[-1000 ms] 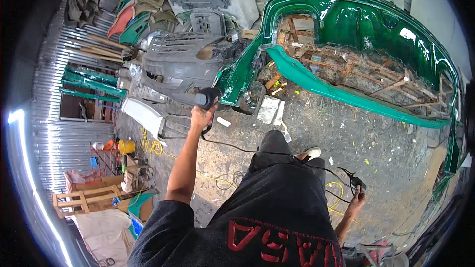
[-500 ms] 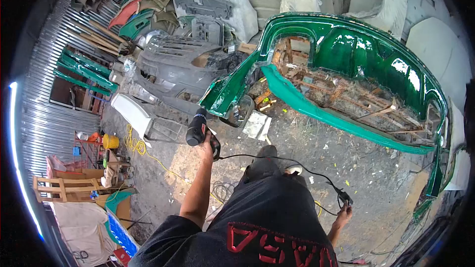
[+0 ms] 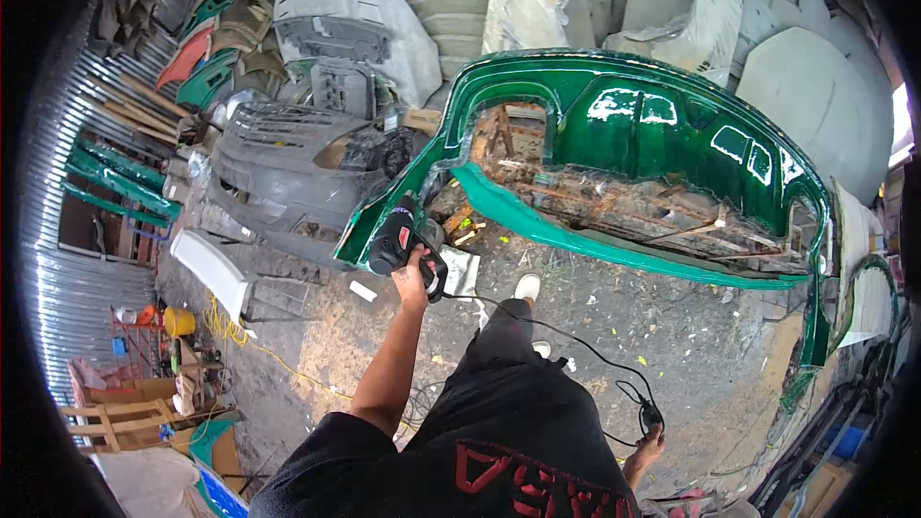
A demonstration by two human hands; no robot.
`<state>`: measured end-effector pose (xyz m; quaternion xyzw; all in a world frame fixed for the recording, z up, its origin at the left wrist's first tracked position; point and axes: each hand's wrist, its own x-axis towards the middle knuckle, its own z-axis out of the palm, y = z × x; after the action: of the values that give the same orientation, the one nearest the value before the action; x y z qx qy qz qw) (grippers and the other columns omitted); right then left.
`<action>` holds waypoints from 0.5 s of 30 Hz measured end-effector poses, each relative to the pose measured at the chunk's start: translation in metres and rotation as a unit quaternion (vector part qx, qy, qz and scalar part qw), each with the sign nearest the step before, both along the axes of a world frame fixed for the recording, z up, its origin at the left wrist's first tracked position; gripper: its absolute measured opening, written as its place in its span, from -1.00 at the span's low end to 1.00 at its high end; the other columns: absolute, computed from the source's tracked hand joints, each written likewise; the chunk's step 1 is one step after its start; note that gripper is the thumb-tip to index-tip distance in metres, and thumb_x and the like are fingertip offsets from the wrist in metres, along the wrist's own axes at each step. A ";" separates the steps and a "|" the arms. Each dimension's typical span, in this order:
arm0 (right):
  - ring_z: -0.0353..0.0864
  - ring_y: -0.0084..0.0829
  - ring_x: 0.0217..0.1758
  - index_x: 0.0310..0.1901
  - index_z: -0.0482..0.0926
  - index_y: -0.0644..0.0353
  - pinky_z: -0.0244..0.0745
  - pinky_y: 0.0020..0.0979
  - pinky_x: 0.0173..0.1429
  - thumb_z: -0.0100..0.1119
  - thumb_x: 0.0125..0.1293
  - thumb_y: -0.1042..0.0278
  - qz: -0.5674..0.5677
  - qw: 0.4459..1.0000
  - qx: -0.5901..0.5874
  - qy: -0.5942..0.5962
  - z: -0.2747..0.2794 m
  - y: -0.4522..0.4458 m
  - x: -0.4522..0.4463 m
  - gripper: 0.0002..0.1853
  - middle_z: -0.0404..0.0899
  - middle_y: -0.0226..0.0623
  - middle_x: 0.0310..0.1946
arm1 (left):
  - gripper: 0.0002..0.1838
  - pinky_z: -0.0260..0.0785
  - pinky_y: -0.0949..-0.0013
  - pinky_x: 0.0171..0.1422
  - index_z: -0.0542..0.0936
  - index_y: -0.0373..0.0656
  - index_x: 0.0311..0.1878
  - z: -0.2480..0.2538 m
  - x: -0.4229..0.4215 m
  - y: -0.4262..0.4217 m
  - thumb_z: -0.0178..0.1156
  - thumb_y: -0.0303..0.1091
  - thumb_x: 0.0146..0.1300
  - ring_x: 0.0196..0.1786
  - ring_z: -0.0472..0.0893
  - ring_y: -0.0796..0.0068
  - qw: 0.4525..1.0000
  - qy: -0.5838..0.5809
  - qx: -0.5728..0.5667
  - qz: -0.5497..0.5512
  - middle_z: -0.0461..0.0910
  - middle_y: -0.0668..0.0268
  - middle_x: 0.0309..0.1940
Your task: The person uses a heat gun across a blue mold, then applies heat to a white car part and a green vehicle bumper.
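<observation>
My left hand (image 3: 411, 280) is closed around the handle of a black corded power tool that looks like a heat gun (image 3: 391, 242). It has a red label, and its nozzle points up and away. The tool overlaps the left end of a glossy green molded vehicle panel (image 3: 600, 129); I cannot tell whether they touch. A black cord (image 3: 556, 334) runs from the handle to my right hand (image 3: 649, 447), low on the right. Those fingers are closed on the cord's bunched dark end (image 3: 651, 415), whose plug is not clear.
Grey bumper-like parts (image 3: 278, 158) are piled left of the panel. A white part (image 3: 209, 273) lies on the floor near a yellow cable (image 3: 278, 350). Further left is a yellow bucket (image 3: 178, 321). Large pale panels (image 3: 815, 105) lean at the back right. Scraps litter the concrete floor (image 3: 585, 326).
I have stepped toward the green panel, and a white shoe now shows ahead. The power tool now overlaps the panel's left end. My right hand still holds the bunched cord, now lower.
</observation>
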<state>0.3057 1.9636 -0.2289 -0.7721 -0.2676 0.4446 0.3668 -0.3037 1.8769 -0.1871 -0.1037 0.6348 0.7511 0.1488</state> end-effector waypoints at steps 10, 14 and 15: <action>0.10 -0.74 -0.69 -0.24 0.46 0.08 0.01 -0.59 -0.64 0.08 0.36 0.09 -0.056 0.998 0.014 0.002 0.031 0.031 -0.051 -0.77 0.20 -0.63 -0.65 | -0.79 0.41 0.47 -0.48 0.53 -0.21 -0.18 0.028 -0.067 0.137 0.29 -0.41 0.13 -0.56 0.52 0.52 0.995 0.006 0.056 -0.077 0.62 0.26 -0.41; 0.09 -0.74 -0.69 -0.22 0.47 0.11 0.02 -0.59 -0.63 0.06 0.36 0.08 -0.066 0.998 0.019 -0.008 0.038 0.034 -0.065 -0.74 0.19 -0.63 -0.65 | -0.84 0.37 0.46 -0.50 0.52 -0.19 -0.22 0.048 -0.071 0.187 0.27 -0.46 0.15 -0.59 0.48 0.52 0.993 0.002 0.060 -0.105 0.59 0.26 -0.45; 0.09 -0.74 -0.69 -0.22 0.47 0.11 0.02 -0.59 -0.63 0.06 0.36 0.08 -0.069 0.997 0.022 -0.008 0.037 0.036 -0.066 -0.74 0.19 -0.63 -0.65 | -0.85 0.36 0.46 -0.49 0.53 -0.20 -0.23 0.049 -0.071 0.199 0.27 -0.45 0.15 -0.59 0.48 0.53 0.991 0.009 0.071 -0.115 0.59 0.27 -0.44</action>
<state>0.2392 1.9995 -0.1920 -0.7843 -0.2260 0.4059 0.4111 -0.3747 2.0759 -0.1385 -0.0124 0.5891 0.7728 0.2357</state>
